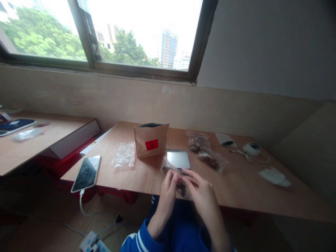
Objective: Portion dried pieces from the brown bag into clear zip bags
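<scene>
Left hand (168, 186), right hand (202, 188), clear bag (181, 191) held

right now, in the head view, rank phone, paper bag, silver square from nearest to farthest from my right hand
1. Silver square, beyond the right hand, slightly left
2. Paper bag, upright, farther left
3. Phone, farthest left

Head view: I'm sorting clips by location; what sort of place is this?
Probably an upstairs workroom: a wooden table holding a kraft paper pouch and filled clear bags, below a window facing treetops.
</scene>
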`<state>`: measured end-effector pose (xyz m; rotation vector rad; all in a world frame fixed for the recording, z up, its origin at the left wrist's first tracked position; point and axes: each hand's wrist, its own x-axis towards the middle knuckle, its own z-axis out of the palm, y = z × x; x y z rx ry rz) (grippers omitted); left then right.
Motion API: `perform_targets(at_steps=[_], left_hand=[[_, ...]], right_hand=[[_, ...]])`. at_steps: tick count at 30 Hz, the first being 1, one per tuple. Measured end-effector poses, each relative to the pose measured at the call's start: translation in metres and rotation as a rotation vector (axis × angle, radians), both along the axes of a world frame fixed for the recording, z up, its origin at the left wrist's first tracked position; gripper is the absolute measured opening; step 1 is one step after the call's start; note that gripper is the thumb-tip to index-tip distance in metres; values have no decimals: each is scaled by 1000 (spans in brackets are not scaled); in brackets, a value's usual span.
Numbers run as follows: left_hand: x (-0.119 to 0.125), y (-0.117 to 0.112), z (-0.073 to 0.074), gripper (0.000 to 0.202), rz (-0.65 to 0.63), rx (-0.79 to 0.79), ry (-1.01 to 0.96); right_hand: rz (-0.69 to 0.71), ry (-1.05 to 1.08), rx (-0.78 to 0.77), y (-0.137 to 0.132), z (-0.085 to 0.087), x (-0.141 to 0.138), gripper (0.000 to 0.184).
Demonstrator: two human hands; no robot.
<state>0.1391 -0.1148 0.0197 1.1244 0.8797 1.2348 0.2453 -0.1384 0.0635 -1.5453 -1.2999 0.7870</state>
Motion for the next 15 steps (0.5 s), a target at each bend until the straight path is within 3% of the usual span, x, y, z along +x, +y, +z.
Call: perform_targets(at_steps=[5,10,15], left_hand=[[-13,-1,-9,41,117,-106,32],[-16,-8,-15,42,178,-111,119],[-16,-10,-10,30,155,-72,173]], right_hand=[[46,263,-81,-8,-21,-28,38],[59,274,-116,-8,-20,-35,36],[30,251,-111,-7,-22,-30,30]])
